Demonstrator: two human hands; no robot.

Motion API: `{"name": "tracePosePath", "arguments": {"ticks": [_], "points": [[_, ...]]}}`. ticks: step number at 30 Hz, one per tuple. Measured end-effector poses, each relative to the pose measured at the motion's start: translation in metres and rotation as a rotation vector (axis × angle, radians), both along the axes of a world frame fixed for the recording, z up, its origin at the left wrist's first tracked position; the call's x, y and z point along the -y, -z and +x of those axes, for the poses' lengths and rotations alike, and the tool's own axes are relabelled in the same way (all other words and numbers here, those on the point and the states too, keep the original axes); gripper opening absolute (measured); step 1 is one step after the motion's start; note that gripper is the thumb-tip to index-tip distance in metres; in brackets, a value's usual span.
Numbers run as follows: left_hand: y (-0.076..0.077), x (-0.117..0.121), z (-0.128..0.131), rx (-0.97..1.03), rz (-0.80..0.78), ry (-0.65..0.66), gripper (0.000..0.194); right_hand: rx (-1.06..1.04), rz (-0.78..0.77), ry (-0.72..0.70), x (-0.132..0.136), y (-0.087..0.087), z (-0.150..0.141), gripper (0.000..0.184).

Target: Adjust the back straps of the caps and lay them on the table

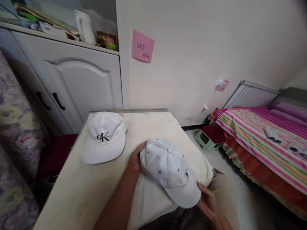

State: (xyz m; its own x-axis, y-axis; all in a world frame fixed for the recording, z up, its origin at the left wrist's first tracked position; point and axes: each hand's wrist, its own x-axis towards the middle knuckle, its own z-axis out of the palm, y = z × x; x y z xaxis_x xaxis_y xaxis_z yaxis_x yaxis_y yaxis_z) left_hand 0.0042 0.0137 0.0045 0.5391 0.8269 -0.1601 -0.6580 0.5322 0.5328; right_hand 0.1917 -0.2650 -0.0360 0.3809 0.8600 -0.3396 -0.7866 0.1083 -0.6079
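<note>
A white baseball cap (165, 163) with grey stitching and a small dark emblem is held between my two hands above the near right part of the table. My left hand (136, 157) grips the back edge of its crown, the fingers partly hidden by the cap. At the other end, my right hand (206, 198) pinches the side of the brim, which points toward me and to the right. A second white baseball cap (105, 137) with black letters on its front rests on the table to the left, apart from both hands.
A pale cloth covers the table (79, 191). Behind it stand a white cabinet (83, 76) and a wall with a pink note (143, 46). To the right are a green stool (206, 142) and a bed with a striped cover (254, 134). A dark red seat (56, 153) is at left.
</note>
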Motion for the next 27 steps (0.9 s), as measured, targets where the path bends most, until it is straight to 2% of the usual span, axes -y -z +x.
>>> {"name": "tracePosePath", "arguments": {"ticks": [6,13,17,21,27], "points": [[-0.002,0.003,-0.005,0.002,0.054,0.052,0.033,-0.024,-0.008,0.017,0.003,0.0,0.004,0.021],[0.002,-0.002,-0.002,0.027,0.081,0.077,0.03,-0.107,-0.011,0.087,0.004,0.013,0.012,0.02],[0.001,-0.003,0.001,0.047,0.078,0.159,0.036,-0.155,-0.011,0.107,0.002,0.017,0.019,0.019],[0.0,0.001,0.005,0.086,0.081,0.231,0.04,-0.175,0.016,0.114,-0.005,0.014,0.022,0.024],[0.007,0.002,0.01,0.094,0.089,0.199,0.033,-0.115,0.046,0.106,-0.012,0.015,0.018,0.026]]}}
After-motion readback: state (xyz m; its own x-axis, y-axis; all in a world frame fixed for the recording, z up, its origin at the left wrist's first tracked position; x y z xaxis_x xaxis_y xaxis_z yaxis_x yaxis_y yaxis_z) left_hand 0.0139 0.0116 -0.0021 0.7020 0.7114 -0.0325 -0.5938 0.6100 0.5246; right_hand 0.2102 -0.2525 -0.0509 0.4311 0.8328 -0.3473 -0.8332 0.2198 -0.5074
